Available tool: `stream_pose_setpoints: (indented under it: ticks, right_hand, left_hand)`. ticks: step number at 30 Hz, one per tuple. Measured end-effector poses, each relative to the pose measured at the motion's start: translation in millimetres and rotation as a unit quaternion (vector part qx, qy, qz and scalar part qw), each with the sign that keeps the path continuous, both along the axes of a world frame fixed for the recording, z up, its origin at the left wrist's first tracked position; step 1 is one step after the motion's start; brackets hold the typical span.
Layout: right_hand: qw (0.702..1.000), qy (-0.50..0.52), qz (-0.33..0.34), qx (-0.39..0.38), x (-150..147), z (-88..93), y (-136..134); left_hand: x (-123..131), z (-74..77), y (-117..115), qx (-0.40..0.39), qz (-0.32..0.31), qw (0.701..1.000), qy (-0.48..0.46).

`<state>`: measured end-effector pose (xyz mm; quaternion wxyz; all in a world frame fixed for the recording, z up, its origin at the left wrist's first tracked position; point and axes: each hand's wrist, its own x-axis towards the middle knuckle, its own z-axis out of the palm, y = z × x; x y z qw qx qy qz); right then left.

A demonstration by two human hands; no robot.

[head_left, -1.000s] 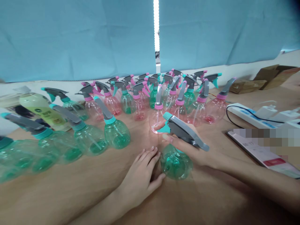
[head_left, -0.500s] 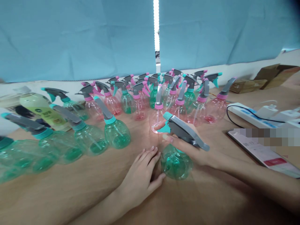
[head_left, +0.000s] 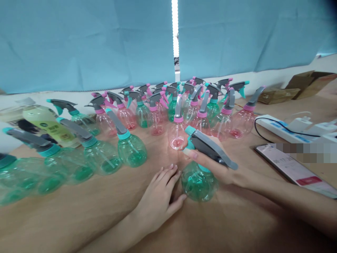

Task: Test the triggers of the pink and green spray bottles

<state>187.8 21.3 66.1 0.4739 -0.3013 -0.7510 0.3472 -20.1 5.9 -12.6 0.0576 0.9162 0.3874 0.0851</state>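
A green spray bottle (head_left: 199, 188) with a grey and turquoise trigger head stands upright on the table in front of me. My right hand (head_left: 219, 168) is wrapped round its neck from the right, with fingers at the trigger. Just left of the bottle, my left hand (head_left: 161, 196) lies on the tabletop with its fingers spread, holding nothing; its thumb reaches close to the bottle's base. Beyond the held bottle is a clear pink spray bottle (head_left: 177, 135). To the left stands another green spray bottle (head_left: 132, 151), part of a slanting row of green ones.
Several pink and green spray bottles (head_left: 157, 128) crowd the back of the wooden table (head_left: 118, 218). At the left is a large bottle with a yellow-green label (head_left: 50, 123). On the right lie a phone (head_left: 292, 168), a white power strip (head_left: 281, 130) with plugs, and cardboard boxes (head_left: 308, 86).
My right forefinger has drawn back from its stretched position, and the turquoise trigger is pulled in closer to the neck. My left hand stays where it was.
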Motion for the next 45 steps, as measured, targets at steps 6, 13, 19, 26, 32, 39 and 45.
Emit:
stream_pose_setpoints:
  ticks: [6,13,19,26,32,39,45]
  right_hand:
    - [1.000,-0.014,-0.026,0.008,-0.4,-1.7,-1.7]
    - [0.998,-0.038,-0.048,0.015,6.1,-11.2,1.1]
    - [0.999,0.029,-0.014,-0.031,-4.6,-1.1,-0.8]
    - [0.999,0.008,-0.027,-0.035,-7.0,15.2,-6.5]
    - [0.999,0.012,-0.031,-0.025,-5.8,7.7,-4.9]
    - [0.998,0.024,-0.013,-0.064,-6.4,11.3,-5.5]
    - [0.997,0.043,-0.001,-0.068,-5.6,3.4,-4.1]
  left_hand:
    - [-0.4,-1.8,0.5,0.009,0.000,1.000,-0.007]
    - [-0.4,-2.0,0.1,0.006,0.002,1.000,-0.014]
    - [0.8,-0.1,0.4,0.003,0.003,1.000,-0.007]
    - [0.8,0.6,0.0,0.004,0.001,1.000,0.001]
    - [0.8,-0.4,0.6,0.001,0.000,1.000,0.008]
    - [1.3,-1.9,0.9,0.013,-0.002,1.000,-0.001]
    - [0.4,-1.8,1.2,0.016,-0.005,1.000,-0.012]
